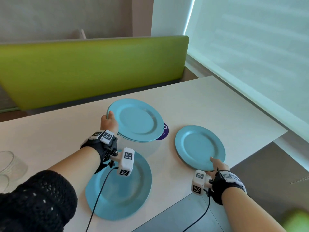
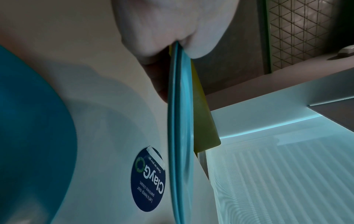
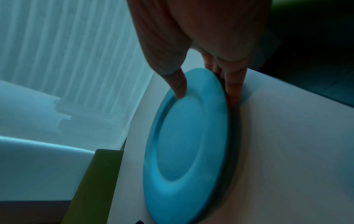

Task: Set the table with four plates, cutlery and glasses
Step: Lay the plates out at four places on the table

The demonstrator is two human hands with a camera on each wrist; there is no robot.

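Observation:
My left hand (image 1: 109, 120) grips the near-left rim of a stack of two blue plates (image 1: 137, 120), held above the table; the left wrist view shows both plate edges (image 2: 180, 136) pinched between thumb and fingers. My right hand (image 1: 215, 166) pinches the near rim of a single blue plate (image 1: 199, 146) at the table's right side, thumb (image 3: 179, 87) on top and fingers (image 3: 232, 84) under the rim. That plate (image 3: 187, 144) looks slightly tilted off the table. A third blue plate (image 1: 120, 186) lies flat near the front edge, under my left wrist.
Clear glasses (image 1: 11, 163) stand at the left edge of the pale table (image 1: 209, 101). A round dark-blue sticker (image 1: 164, 132) lies under the held stack. A green bench back (image 1: 93, 69) runs behind the table; a blinded window (image 1: 250, 47) is on the right.

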